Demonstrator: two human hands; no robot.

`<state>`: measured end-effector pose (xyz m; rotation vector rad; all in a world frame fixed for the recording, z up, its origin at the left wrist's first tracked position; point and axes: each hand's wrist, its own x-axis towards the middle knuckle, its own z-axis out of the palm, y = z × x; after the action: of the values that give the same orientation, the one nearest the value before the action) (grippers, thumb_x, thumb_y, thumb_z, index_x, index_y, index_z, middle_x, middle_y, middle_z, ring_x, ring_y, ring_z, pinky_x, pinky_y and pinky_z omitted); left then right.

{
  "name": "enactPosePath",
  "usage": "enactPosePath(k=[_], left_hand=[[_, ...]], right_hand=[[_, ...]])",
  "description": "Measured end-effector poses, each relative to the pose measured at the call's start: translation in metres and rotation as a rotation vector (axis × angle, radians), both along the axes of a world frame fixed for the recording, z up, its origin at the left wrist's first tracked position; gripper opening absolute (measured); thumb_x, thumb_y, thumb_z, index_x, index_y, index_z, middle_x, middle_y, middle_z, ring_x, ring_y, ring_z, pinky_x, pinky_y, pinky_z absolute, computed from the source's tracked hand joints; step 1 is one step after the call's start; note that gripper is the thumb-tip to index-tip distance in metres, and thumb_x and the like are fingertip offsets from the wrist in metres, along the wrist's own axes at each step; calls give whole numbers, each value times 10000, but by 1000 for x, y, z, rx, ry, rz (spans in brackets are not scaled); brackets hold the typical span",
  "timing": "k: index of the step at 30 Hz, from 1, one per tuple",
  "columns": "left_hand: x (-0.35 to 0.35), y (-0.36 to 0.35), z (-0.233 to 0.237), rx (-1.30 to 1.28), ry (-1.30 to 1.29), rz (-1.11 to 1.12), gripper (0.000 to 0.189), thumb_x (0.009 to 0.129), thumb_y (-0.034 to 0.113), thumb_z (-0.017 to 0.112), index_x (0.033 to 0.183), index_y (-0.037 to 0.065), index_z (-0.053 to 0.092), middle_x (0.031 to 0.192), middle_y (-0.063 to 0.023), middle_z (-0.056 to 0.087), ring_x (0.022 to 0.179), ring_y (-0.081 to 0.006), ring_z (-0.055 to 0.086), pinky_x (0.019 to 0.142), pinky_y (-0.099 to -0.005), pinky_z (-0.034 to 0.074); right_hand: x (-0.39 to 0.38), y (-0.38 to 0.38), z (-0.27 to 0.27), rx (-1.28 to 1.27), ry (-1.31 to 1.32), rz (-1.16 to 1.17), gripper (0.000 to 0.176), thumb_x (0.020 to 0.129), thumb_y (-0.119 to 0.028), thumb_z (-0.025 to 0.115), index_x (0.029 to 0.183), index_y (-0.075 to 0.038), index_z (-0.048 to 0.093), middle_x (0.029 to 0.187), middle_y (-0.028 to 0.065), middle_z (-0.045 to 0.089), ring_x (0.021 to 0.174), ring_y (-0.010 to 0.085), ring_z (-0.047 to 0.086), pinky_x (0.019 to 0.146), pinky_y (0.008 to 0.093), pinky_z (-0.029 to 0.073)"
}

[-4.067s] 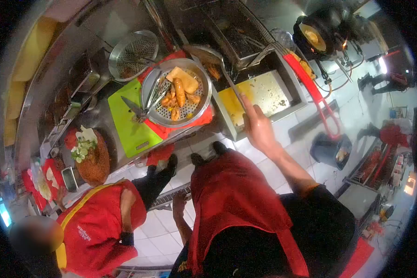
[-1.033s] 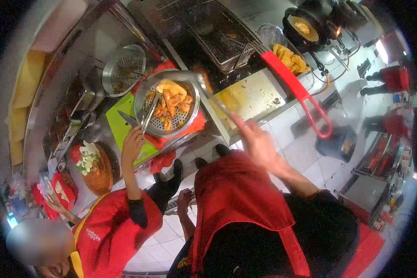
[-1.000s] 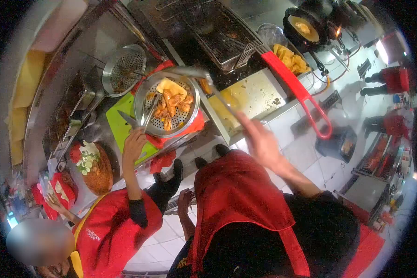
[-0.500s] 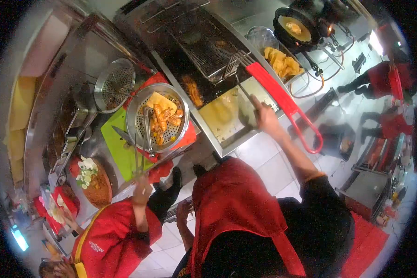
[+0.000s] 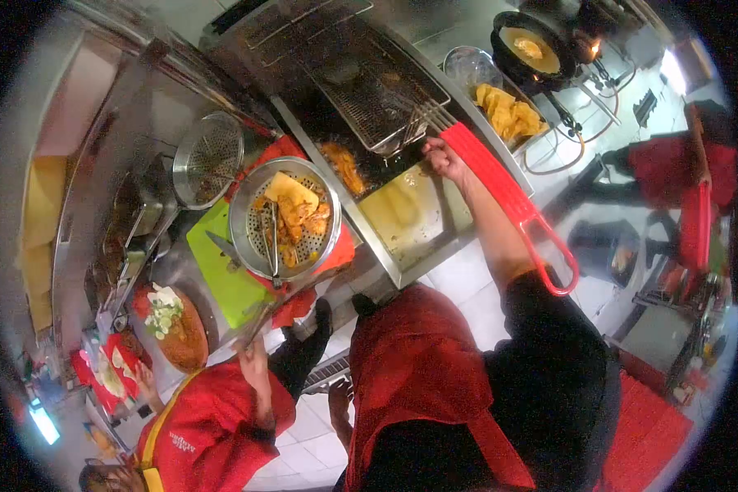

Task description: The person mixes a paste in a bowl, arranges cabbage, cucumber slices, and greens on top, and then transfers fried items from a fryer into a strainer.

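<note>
My right hand (image 5: 446, 157) is closed at the fryer, beside the near end of the wire fryer basket (image 5: 381, 102). What its fingers hold is hidden from view. The basket's red handle (image 5: 490, 176) runs above my right forearm. Left of the basket, browned fried pieces (image 5: 343, 168) lie in the dark oil. My left hand (image 5: 339, 403) hangs low beside my red apron, over the floor; its fingers are too dark to read. A perforated metal bowl (image 5: 246, 244) on the left contains fried pieces, a pale flat slice and metal tongs (image 5: 271, 238).
A co-worker in a red apron (image 5: 213, 435) stands at left, one hand (image 5: 254, 361) near a green cutting board (image 5: 221, 287) with a knife. A pan (image 5: 503, 57) sits by a flame. Golden chips (image 5: 508, 112) fill a tray. Other people stand at far right.
My right hand has moved up and left toward the basket, and the metal tool seen in it earlier no longer shows. My left hand is lower. The co-worker's hand has lowered slightly.
</note>
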<state>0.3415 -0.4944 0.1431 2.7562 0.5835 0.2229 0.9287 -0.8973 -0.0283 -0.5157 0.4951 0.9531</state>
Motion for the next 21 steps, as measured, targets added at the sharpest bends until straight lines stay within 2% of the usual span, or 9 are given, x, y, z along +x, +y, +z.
enactPosePath(k=[8, 11, 12, 15, 16, 17, 18, 19, 21], left_hand=[[47, -22, -8, 396, 164, -602, 118, 821, 69, 608, 855, -43, 626, 1122, -222, 629, 1193, -317, 548, 1043, -410, 426], [77, -20, -18, 477, 156, -671, 118, 816, 65, 605, 850, -46, 627, 1115, -230, 631, 1201, -324, 546, 1046, -418, 426], [89, -23, -20, 480, 151, -666, 118, 816, 65, 605, 850, -46, 627, 1115, -230, 631, 1201, -324, 546, 1046, -418, 426], [127, -20, -31, 542, 59, -721, 144, 778, 91, 600, 817, -46, 625, 1086, -224, 640, 1214, -343, 545, 1024, -448, 445], [132, -18, -34, 563, 168, -755, 195, 780, 57, 604, 944, -42, 643, 1098, -220, 644, 1211, -345, 556, 1003, -426, 467], [137, -20, -29, 581, 279, -790, 300, 782, 23, 609, 1071, -39, 661, 1111, -216, 649, 1207, -346, 567, 981, -403, 489], [139, -21, -23, 581, 276, -792, 300, 782, 23, 609, 1071, -39, 661, 1111, -216, 649, 1207, -346, 567, 981, -403, 489], [139, -21, -14, 507, 98, -746, 224, 751, 31, 609, 958, -20, 675, 1050, -216, 661, 1161, -350, 598, 925, -404, 517], [131, -18, -7, 431, -80, -696, 155, 720, 39, 609, 846, 0, 689, 989, -216, 674, 1115, -353, 628, 870, -404, 545]], right_hand=[[36, 11, -32, 79, -10, -62, 140, 1007, -169, 447, 889, -110, 496, 677, 27, 499, 395, 61, 280, 316, 214, 195], [-3, 25, 26, -355, -447, 189, 214, 1018, -228, 434, 852, -106, 493, 666, -9, 468, 413, 66, 269, 326, 222, 178], [-11, 36, 17, -224, -347, -125, 155, 1002, -194, 443, 886, -107, 498, 682, -11, 471, 417, 64, 279, 329, 213, 189], [-19, 34, 26, -294, -492, -32, 54, 974, -146, 458, 937, -119, 487, 708, -10, 481, 422, 58, 292, 336, 205, 203], [-18, 34, 31, -295, -494, -31, 54, 974, -146, 458, 937, -119, 487, 708, -10, 481, 422, 58, 292, 336, 205, 203], [-18, 32, 34, -278, -500, -9, 103, 959, -120, 458, 1053, -125, 500, 720, -10, 488, 428, 56, 303, 336, 202, 215], [-18, 31, 37, -261, -507, 11, 235, 945, -94, 458, 1170, -130, 512, 732, -10, 494, 435, 54, 313, 336, 199, 227], [-19, 29, 39, -262, -509, 9, 235, 945, -94, 458, 1170, -130, 512, 732, -10, 494, 435, 54, 313, 336, 199, 227], [-31, 26, 48, -346, -496, -41, 503, 936, -73, 462, 1428, -157, 399, 737, -15, 501, 453, 47, 343, 337, 192, 253]])
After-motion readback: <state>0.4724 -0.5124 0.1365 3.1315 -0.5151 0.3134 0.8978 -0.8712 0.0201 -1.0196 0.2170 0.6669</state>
